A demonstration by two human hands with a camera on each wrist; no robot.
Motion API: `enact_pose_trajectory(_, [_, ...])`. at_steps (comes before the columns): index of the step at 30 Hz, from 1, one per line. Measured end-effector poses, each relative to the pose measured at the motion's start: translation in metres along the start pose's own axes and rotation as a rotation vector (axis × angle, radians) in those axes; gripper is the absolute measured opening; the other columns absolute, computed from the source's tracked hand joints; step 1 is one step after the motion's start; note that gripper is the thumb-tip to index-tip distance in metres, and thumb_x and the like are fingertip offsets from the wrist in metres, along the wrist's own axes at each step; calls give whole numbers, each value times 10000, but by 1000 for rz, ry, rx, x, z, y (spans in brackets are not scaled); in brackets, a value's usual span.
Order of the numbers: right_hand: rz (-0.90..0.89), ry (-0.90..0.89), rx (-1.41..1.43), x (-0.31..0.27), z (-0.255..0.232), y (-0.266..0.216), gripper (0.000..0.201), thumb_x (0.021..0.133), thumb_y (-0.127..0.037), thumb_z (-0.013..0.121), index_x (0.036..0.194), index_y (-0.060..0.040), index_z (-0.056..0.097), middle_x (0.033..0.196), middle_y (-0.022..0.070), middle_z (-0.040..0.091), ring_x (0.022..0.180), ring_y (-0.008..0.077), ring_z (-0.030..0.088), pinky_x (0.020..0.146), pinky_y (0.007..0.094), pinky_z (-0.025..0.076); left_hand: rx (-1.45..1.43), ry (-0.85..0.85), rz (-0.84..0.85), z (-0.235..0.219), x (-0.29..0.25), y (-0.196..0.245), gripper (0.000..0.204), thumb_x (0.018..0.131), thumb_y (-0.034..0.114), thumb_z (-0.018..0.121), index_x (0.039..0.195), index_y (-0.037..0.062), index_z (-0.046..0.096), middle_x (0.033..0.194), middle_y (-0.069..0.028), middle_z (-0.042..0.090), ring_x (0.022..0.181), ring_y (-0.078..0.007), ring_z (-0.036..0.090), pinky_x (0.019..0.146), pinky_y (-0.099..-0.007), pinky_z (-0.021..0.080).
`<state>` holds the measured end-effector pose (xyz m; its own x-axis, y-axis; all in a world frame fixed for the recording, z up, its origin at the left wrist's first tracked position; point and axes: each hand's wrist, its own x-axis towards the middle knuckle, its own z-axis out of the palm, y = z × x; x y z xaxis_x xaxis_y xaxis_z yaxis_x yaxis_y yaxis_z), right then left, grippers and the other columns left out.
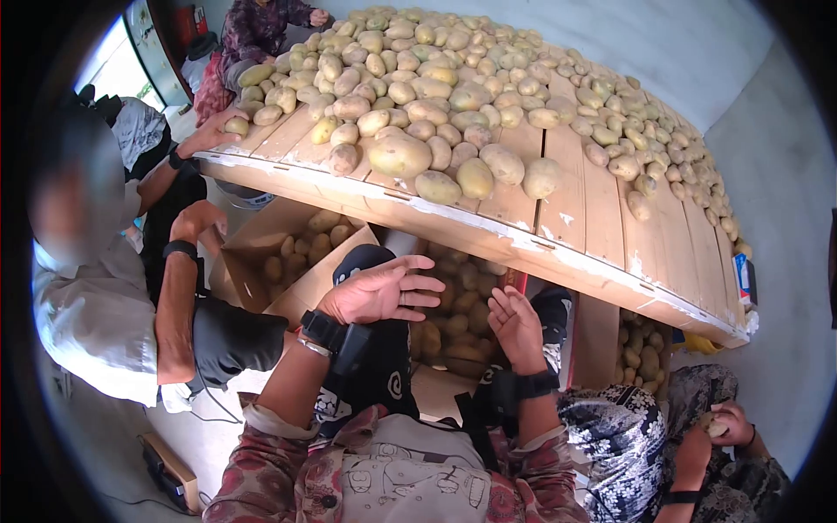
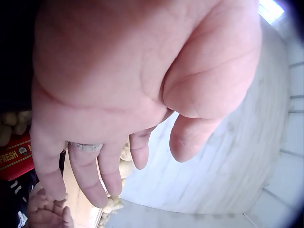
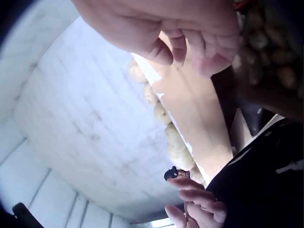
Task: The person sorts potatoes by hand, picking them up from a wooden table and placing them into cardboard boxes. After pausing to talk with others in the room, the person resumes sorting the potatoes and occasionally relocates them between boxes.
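Observation:
In the head view my left hand [image 1: 384, 292] is held palm up with its fingers spread and nothing in it. A ring shows on one of its fingers [image 2: 85, 156] in the left wrist view. Facing it is my right hand [image 1: 517, 327], raised with relaxed, slightly bent fingers and likewise holding nothing. The two hands stand apart, over a box of potatoes [image 1: 458, 324] between my knees. Just beyond them runs the front edge of a slatted wooden table [image 1: 558, 248], on which many potatoes [image 1: 401, 155] are heaped.
To the left, a person in a light shirt [image 1: 96, 322] rests a hand on a potato [image 1: 236, 125] at the table edge, beside an open carton [image 1: 248, 270] with potatoes. At right, another person's hands [image 1: 728, 427] hold a potato. More potatoes [image 1: 641, 349] lie in a box under the table.

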<state>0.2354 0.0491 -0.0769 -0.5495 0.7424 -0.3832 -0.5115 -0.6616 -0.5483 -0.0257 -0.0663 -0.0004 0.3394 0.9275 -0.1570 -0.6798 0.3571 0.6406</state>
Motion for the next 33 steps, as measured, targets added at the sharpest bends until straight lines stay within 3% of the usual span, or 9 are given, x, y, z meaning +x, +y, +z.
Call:
enact_pose_trajectory(4, [-242,-126,-524,15,83,-9,233,859,-120,589,1084,-71,559,1059,39,611,926,131,585,764,251,465,-22,0,13,-6,-4,2,471,908,372,498,1299,140,375,1302,-152,442,1165,-281,476,949,-452,397])
enact_pose_trajectory(6, [-707,-196,-1054,43,107,-5,253,830,-91,587,1075,-38,548,1038,100,614,925,216,590,809,305,460,0,-59,26,-11,-3,-1,497,898,368,518,1315,144,366,1308,-143,446,1180,-280,466,965,-453,386])
enact_pose_trajectory(10, [-1169,-124,-1586,91,163,2,421,741,-97,631,1136,-31,502,1174,156,517,1132,321,457,986,434,329,-38,-108,23,-14,-6,-4,422,926,336,482,1300,183,360,1295,-61,464,1170,-221,471,927,-383,399])
enact_pose_trajectory(18, [-933,-16,-2102,114,192,9,556,671,-213,725,1160,-84,493,1137,99,524,1126,278,453,1011,574,192,54,-66,25,-14,-1,-5,506,904,467,469,1325,229,320,1278,-63,455,1151,-226,448,932,-414,371])
enact_pose_trajectory(22, [-935,-107,-2080,136,182,4,569,643,-192,726,1151,-85,494,1059,101,559,1059,274,503,1013,579,184,91,-158,24,-21,6,-9,545,895,507,458,1333,228,295,1289,-95,437,1162,-257,439,935,-459,356])
enact_pose_trajectory(23, [-1006,-195,-2064,143,174,1,564,666,-119,670,1189,-45,473,1024,173,560,990,359,524,846,411,428,91,-144,15,-19,7,-9,559,890,514,461,1338,226,288,1298,-102,427,1164,-262,438,932,-462,359])
enact_pose_trajectory(26, [-924,-172,-1796,101,183,-10,539,658,-102,686,1151,-48,474,1020,128,578,925,294,567,897,436,411,105,-132,25,-22,9,-13,595,876,529,476,1345,220,277,1321,-117,396,1167,-272,435,926,-467,367])
enact_pose_trajectory(30, [-268,-197,-273,-6,177,-11,474,775,-105,582,1226,-38,454,1031,90,574,882,240,582,794,344,486,152,-117,13,-21,11,-13,596,871,529,486,1337,218,286,1330,-116,394,1149,-260,445,920,-467,379])
enact_pose_trajectory(33, [175,-444,132,-5,104,-14,323,936,-278,433,1094,-12,527,1070,180,565,916,276,553,804,389,479,157,-77,-16,-18,16,-18,565,885,512,466,1330,208,294,1333,-110,394,1138,-258,452,930,-478,380])
